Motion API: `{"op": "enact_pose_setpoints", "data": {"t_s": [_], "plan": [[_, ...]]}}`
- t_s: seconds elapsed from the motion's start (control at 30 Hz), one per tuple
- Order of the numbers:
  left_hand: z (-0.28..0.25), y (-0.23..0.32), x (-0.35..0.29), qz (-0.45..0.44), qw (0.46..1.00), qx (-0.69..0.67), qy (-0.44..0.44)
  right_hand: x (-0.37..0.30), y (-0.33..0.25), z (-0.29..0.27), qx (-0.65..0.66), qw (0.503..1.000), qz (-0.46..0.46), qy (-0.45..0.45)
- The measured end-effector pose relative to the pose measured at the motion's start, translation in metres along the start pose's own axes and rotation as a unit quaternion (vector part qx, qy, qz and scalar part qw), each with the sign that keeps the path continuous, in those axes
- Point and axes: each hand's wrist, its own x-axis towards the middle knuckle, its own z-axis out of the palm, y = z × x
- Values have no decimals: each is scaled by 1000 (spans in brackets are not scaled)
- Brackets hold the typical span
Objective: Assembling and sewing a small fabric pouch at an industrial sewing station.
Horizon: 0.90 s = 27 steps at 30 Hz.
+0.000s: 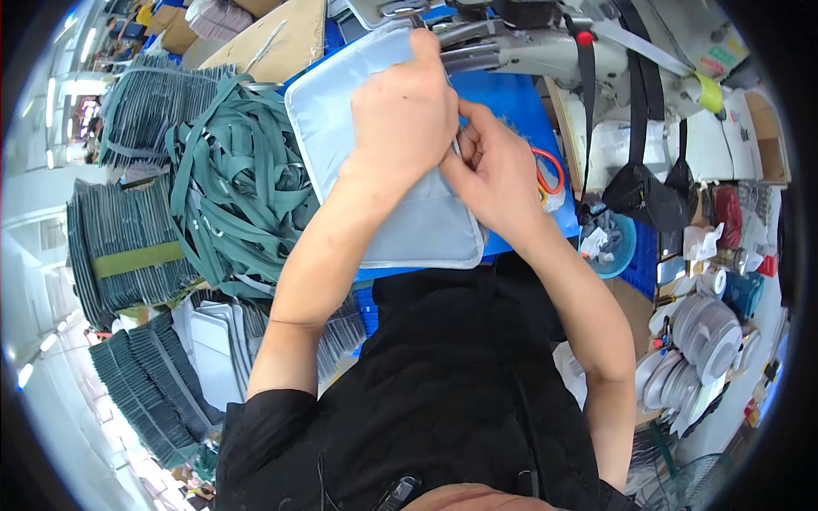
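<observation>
A light grey fabric panel (426, 230) with rounded corners and a bound rim lies in front of me, its far end by the metal parts of a sewing machine (528, 53). My left hand (405, 115) is on top of the panel, closed at its right edge, with one digit stretched toward the machine. Most of its other fingers are hidden beneath the hand. Close beside it, my right hand (501, 170) pinches the panel's right edge with bent fingers. Whether a thin strip is also held there, I cannot make out.
A heap of green strapping (243, 183) and bundled stacks of green panels (136, 226) fill the left. Orange-handled scissors (550, 170) rest on the blue work surface (520, 94) to the right. Beyond are a blue basket of scraps (615, 247) and white rolls (707, 332).
</observation>
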Motion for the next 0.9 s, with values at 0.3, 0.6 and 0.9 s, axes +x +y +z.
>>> {"op": "enact_pose_setpoints", "data": {"t_s": [0.3, 0.6, 0.9], "plan": [[14, -137, -103, -268, 930, -223, 114, -18, 16, 11, 337, 937, 85, -21], [-4, -123, -107, -349, 729, -586, 60, 14, 4, 8, 512, 849, 124, -44], [-8, -138, -96, -346, 720, -600, 49, 21, 28, -30, 312, 943, 32, 116]]}}
